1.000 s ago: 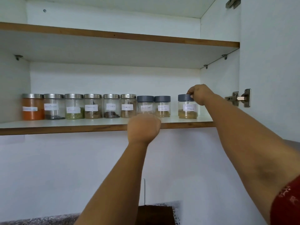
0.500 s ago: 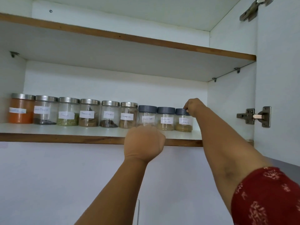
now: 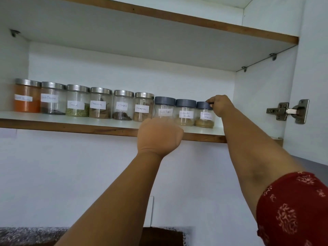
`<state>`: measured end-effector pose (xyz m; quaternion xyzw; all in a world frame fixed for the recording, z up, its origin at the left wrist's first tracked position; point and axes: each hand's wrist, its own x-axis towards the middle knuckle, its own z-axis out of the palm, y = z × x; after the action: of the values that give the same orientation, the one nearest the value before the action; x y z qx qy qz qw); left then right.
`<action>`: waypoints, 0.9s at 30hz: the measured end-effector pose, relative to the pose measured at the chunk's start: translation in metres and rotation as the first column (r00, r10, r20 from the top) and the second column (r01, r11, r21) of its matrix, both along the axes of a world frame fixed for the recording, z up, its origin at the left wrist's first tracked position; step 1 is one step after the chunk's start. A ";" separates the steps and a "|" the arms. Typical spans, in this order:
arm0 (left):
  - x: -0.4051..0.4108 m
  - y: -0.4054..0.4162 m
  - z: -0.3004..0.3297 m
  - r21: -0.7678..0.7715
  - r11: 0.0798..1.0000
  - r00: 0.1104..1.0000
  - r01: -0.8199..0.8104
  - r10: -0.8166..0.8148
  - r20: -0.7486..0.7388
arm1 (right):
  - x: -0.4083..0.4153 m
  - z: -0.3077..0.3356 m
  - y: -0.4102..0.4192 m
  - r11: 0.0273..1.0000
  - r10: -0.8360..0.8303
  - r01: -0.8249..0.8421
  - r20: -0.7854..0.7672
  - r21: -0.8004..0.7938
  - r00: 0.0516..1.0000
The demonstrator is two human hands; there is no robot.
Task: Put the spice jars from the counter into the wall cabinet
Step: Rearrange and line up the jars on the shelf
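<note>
– What are the jars made of?
– Clear glossy glass point(image 3: 100, 105). Six on the left have shiny metal lids point(image 3: 101, 90); three on the right have matt grey lids point(image 3: 165, 100), plastic by the look. White paper labels point(image 3: 74, 104).
– The shelf?
– A smooth white board point(image 3: 71, 119) with a brown wood edge point(image 3: 71, 126). The hinge point(image 3: 288, 110) at right is bright metal, and the sleeve point(image 3: 294, 208) is printed red cloth.

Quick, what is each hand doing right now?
Left hand: closed in a fist, holding nothing visible.
Right hand: gripping the grey lid of the garam masala jar.
</note>
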<state>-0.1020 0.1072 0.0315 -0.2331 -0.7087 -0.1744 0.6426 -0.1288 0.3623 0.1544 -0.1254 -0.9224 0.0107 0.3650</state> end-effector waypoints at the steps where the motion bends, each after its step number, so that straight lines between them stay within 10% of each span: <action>1: 0.000 0.000 0.000 -0.001 1.000 1.000 0.001 -0.001 0.003 | -0.001 0.000 0.001 1.000 0.009 -0.009 -0.003 -0.007 1.000; 19: -0.002 0.000 0.000 0.008 1.000 1.000 0.024 -0.024 0.012 | -0.012 -0.004 0.011 0.970 0.178 -0.204 -0.182 -0.134 0.967; 27: 0.003 -0.004 0.006 -0.093 0.996 0.974 -0.015 0.036 0.222 | 0.023 -0.026 -0.008 0.973 -0.159 0.135 -0.120 -0.185 0.980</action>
<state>-0.0992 0.1036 0.0376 -0.2320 -0.7865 -0.1589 0.5499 -0.1062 0.3547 0.1282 -0.2243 -0.8795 0.0735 0.4133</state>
